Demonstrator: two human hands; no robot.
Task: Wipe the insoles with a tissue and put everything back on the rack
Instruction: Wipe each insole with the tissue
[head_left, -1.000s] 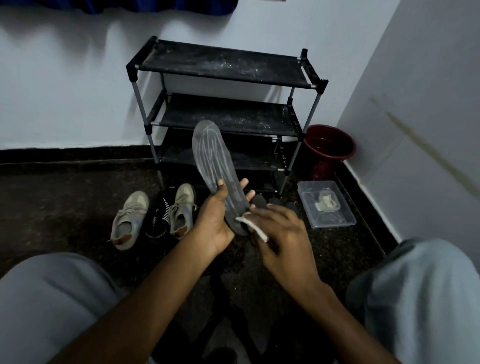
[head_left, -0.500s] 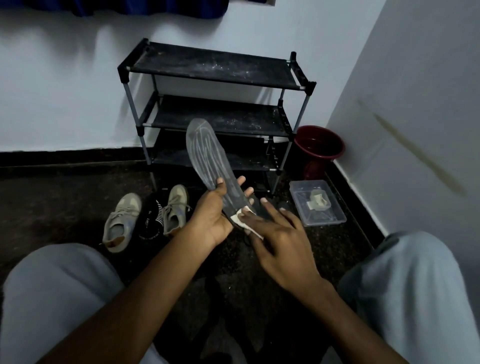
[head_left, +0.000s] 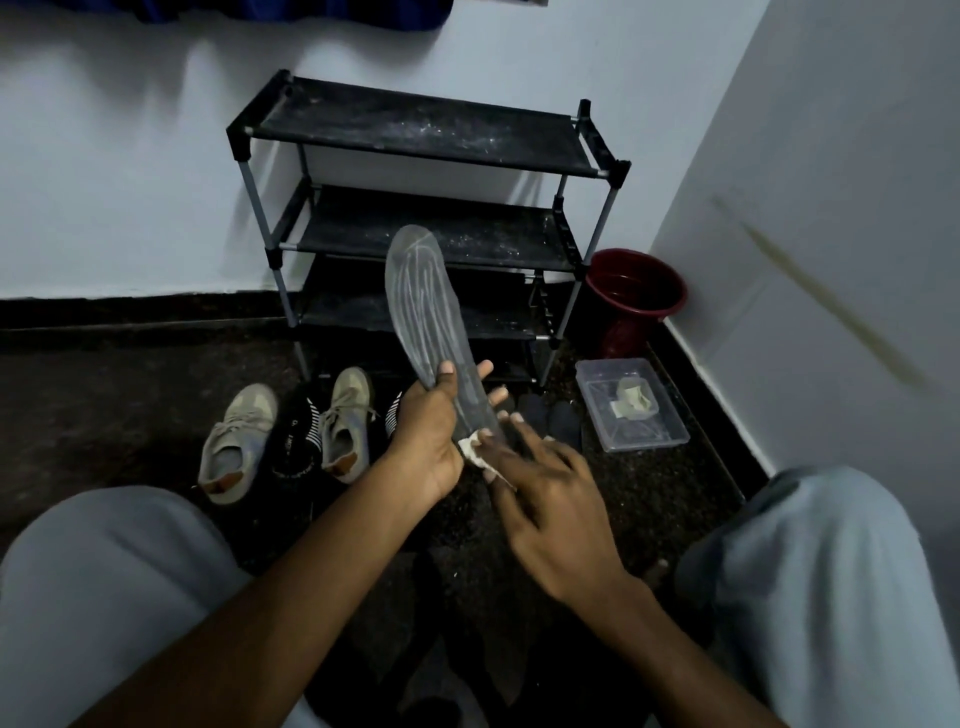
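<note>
Dark speckled floor (head_left: 130, 374), white walls behind & on the right. Black 3-shelf rack (head_left: 415, 124) stands far centre against the wall, shelves dusty w/ pale specks. Grey trouser knees (head_left: 104, 571) fill the near corners. Red bucket (head_left: 636, 291) sits just right of the rack, in the corner. Clear plastic box (head_left: 670, 431) lies on the floor near the bucket, something small & pale inside. Two beige shoes (head_left: 236, 436) lie on the floor left of centre, in front of the rack, black striped socks (head_left: 296, 441) between & beside them.

Grey insole (head_left: 431, 312) is held up in mid-air, centre, in front of the rack's lower shelves, toe end pointing far, pale lines along it. L hand (head_left: 431, 431) has the grip on its lower half: thumb across the front, fingers behind. R hand (head_left: 556, 499), a bit blurred, isn't clenched; fingers lie stretched, pressing a small white tissue (head_left: 472, 449) against the insole's heel end, just beside the L palm.
</note>
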